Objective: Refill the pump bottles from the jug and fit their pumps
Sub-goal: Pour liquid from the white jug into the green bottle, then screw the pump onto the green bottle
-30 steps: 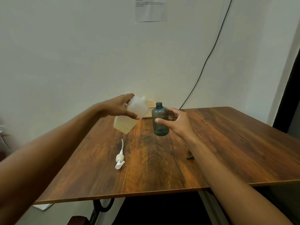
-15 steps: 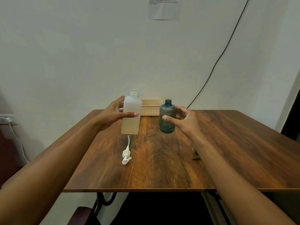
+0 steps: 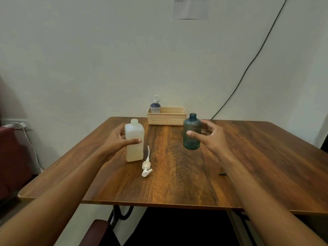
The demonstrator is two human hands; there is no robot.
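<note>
Two hands, two holds: your left hand [image 3: 115, 141] grips the jug [image 3: 134, 151], now upright on the table [image 3: 177, 183], no longer tilted; your right hand [image 3: 213, 139] curls round the standing blue bottle [image 3: 192, 125].

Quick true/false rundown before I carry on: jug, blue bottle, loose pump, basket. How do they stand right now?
1. The blue bottle has its pump fitted. False: its neck is open, and the loose pump lies on the table beside the jug.
2. The left hand holds the jug. True.
3. The jug is tipped over the blue bottle, pouring. False: it is upright, well apart from the bottle, which the right hand holds.
4. A pump bottle with its pump on stands in the basket at the back. True.
</note>
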